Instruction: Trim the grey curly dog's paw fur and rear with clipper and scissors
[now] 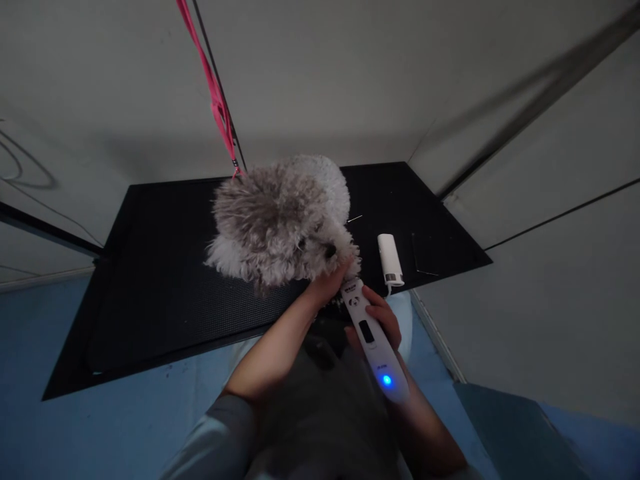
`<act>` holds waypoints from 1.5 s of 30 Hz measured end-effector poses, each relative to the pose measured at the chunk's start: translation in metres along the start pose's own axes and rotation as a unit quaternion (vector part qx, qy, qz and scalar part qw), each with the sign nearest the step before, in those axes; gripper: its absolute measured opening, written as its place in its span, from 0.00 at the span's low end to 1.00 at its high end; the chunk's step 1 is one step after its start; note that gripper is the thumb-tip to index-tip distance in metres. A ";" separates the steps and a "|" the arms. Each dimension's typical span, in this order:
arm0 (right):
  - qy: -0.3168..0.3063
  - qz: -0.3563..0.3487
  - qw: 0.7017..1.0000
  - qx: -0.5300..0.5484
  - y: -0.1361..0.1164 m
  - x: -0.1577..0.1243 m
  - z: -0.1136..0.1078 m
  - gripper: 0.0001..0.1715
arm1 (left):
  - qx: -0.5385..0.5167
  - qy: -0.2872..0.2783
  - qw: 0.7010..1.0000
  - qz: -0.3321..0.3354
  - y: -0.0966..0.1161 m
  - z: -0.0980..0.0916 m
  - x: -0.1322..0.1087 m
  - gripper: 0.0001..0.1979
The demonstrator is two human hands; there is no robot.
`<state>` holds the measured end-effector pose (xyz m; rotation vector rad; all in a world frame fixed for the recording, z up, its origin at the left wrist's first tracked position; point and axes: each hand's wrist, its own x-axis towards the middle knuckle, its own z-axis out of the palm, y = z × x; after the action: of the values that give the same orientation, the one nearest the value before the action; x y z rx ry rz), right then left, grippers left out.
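Observation:
A fluffy grey and white dog (273, 213) is on the black grooming table, its dark nose turned toward my right side. My left hand (327, 283) is closed on the white fur just below the muzzle. Fur hides most of its fingers, and I cannot tell whether it holds a paw or the chin. My right hand (385, 317) is wrapped around white hair clippers (370, 340) with a dark switch and a lit blue light. The head end of the clippers meets the fur beside my left hand.
On the black grooming table (150, 280), a white corded device (389, 259) lies to the right of the dog. A pink leash (215, 100) runs up from the dog beside a thin dark pole. Grey walls stand behind and at the right, above a blue floor (30, 347).

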<state>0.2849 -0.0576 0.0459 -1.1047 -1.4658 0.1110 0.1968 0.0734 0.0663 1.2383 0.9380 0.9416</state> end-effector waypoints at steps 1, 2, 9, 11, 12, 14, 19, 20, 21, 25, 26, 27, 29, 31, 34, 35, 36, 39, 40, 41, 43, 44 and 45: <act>-0.006 0.007 1.000 -0.002 0.000 0.000 0.001 0.34 | -0.003 0.001 1.000 -0.003 -0.001 0.000 0.000 0.20; -0.011 0.009 1.000 -0.004 0.000 0.000 0.001 0.34 | -0.006 0.001 1.000 -0.006 -0.001 0.000 0.000 0.20; -0.024 0.065 0.995 0.078 -0.007 0.002 -0.002 0.29 | -0.025 0.010 1.000 -0.013 -0.002 -0.001 0.000 0.20; 0.026 0.085 0.990 0.105 -0.009 0.000 -0.003 0.28 | -0.041 0.011 0.999 -0.012 -0.004 -0.001 0.001 0.21; 0.037 0.099 0.987 0.118 -0.010 -0.001 -0.003 0.28 | -0.049 0.009 0.999 -0.013 -0.006 -0.001 0.001 0.21; 0.030 0.150 0.974 0.164 -0.010 -0.002 -0.004 0.26 | -0.063 0.001 0.998 -0.014 -0.009 -0.001 0.002 0.21; 0.205 0.265 0.892 0.304 -0.004 0.008 -0.001 0.17 | -0.115 -0.022 0.993 0.005 -0.018 -0.002 0.004 0.23; 0.231 0.287 0.871 0.324 -0.003 0.012 0.000 0.17 | -0.126 -0.025 0.992 -0.001 -0.018 -0.002 0.003 0.23; 0.238 0.315 0.852 0.345 -0.002 0.017 0.001 0.17 | -0.135 -0.024 0.990 -0.009 -0.018 -0.002 0.003 0.24; 0.233 0.410 0.779 0.413 0.002 0.030 0.001 0.17 | -0.130 -0.011 0.991 -0.024 -0.016 -0.001 0.002 0.24; 0.241 0.424 0.764 0.423 0.003 0.031 0.001 0.17 | -0.120 -0.011 0.993 -0.016 -0.016 -0.001 0.001 0.23; 0.246 0.435 0.751 0.432 0.004 0.032 0.000 0.16 | -0.108 -0.011 0.994 -0.006 -0.016 -0.001 0.001 0.21; 0.240 0.455 0.733 0.444 0.006 0.033 -0.001 0.14 | -0.090 -0.009 0.996 0.012 -0.015 -0.002 0.000 0.20; 0.225 0.470 0.723 0.454 0.008 0.033 -0.002 0.13 | -0.080 -0.010 0.997 0.020 -0.015 -0.002 -0.001 0.19; 0.226 0.473 0.715 0.462 0.010 0.033 -0.003 0.11 | -0.069 -0.008 0.997 0.017 -0.014 -0.001 -0.001 0.18; 0.227 0.472 0.714 0.464 0.011 0.032 -0.003 0.11 | -0.065 -0.007 0.998 0.014 -0.013 -0.001 -0.002 0.18; 0.227 0.470 0.714 0.467 0.012 0.031 -0.003 0.11 | -0.060 -0.006 0.998 0.013 -0.013 -0.001 -0.002 0.18; 0.207 0.461 0.721 0.475 0.017 0.028 -0.004 0.12 | -0.046 -0.004 0.999 0.017 -0.010 0.000 -0.003 0.20; 0.198 0.455 0.726 0.477 0.019 0.027 -0.004 0.12 | -0.042 -0.003 0.999 0.021 -0.010 0.001 -0.004 0.21; 0.188 0.449 0.731 0.478 0.021 0.026 -0.005 0.12 | -0.038 -0.003 0.999 0.025 -0.010 0.001 -0.004 0.21; 0.166 0.439 0.746 0.473 0.025 0.025 -0.005 0.11 | -0.030 -0.008 0.999 0.028 -0.010 0.001 -0.005 0.20; 0.158 0.434 0.753 0.469 0.027 0.024 -0.005 0.10 | -0.026 -0.011 0.999 0.027 -0.011 0.001 -0.005 0.19; 0.151 0.432 0.758 0.466 0.028 0.024 -0.005 0.10 | -0.022 -0.013 0.999 0.026 -0.012 0.001 -0.005 0.19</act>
<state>0.3090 -0.0295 0.0470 -0.7859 -0.3493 1.1359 0.1964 0.0677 0.0552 1.2394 0.8640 0.9809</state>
